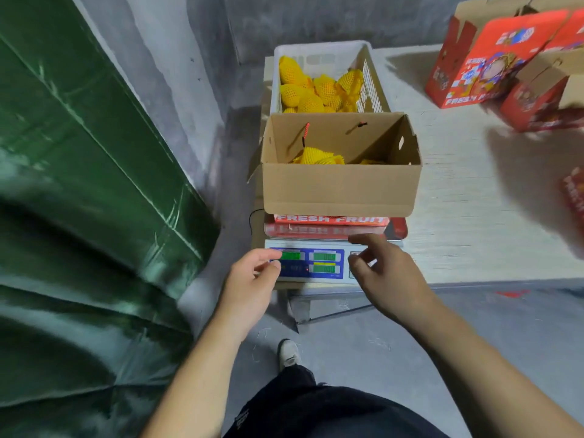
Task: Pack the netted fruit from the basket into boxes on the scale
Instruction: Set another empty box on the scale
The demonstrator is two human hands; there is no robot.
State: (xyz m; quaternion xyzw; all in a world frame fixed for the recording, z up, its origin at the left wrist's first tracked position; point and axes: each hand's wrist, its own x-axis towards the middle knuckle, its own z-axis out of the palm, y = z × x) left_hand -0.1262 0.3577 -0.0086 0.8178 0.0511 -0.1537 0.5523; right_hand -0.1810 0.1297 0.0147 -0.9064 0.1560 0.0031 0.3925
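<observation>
An open cardboard box (339, 191) stands on the scale (311, 263), with a few yellow-netted fruits (317, 156) at its bottom. Behind it a white plastic basket (319, 52) holds several more netted fruits (311, 90). My left hand (252, 279) hovers at the scale's left front corner, fingers loosely curled and holding nothing. My right hand (385, 273) hangs over the scale's right side below the box, fingers loosely bent and empty. Neither hand touches the box.
Red printed fruit boxes (493, 58) stand on the white platform at the back right. A green tarpaulin (79, 200) covers the left side. My shoe (289, 354) and dark trouser leg are on the grey floor below the scale.
</observation>
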